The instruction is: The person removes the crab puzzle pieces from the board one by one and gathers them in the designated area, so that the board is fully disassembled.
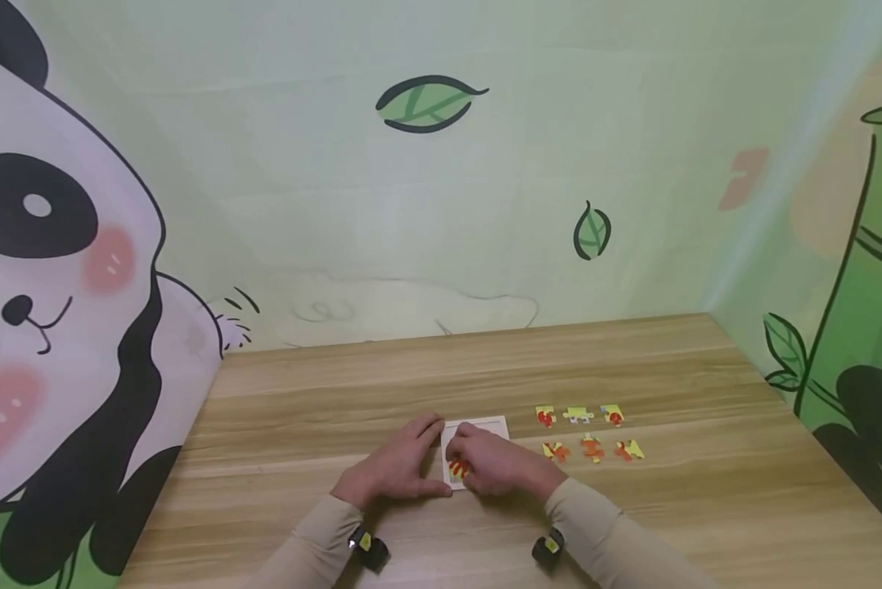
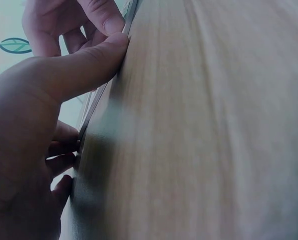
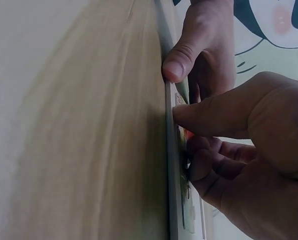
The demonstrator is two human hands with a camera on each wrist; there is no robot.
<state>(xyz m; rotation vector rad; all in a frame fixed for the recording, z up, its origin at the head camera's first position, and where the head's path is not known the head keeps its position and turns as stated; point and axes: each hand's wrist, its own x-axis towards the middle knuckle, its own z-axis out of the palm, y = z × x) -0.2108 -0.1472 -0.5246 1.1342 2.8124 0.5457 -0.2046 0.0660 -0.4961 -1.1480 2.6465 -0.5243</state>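
Note:
A white puzzle tray (image 1: 494, 424) lies flat on the table. My left hand (image 1: 399, 460) holds it along its left side, fingers at the far left corner and thumb at the near edge. Over the tray, my right hand (image 1: 494, 460) bends its fingers down onto a red and yellow puzzle piece (image 1: 459, 469), which its fingers partly cover. In the right wrist view, the right thumb (image 3: 208, 117) meets the tray's near edge and a bit of orange shows between thumb and curled fingers. The left thumb (image 2: 89, 67) lies along the edge in the left wrist view.
To the right of the tray, several loose puzzle pieces (image 1: 592, 447) lie in two rows on the wooden table (image 1: 323, 393). A wall with printed leaves (image 1: 432, 105) and a panda (image 1: 51, 229) stands behind and at the sides.

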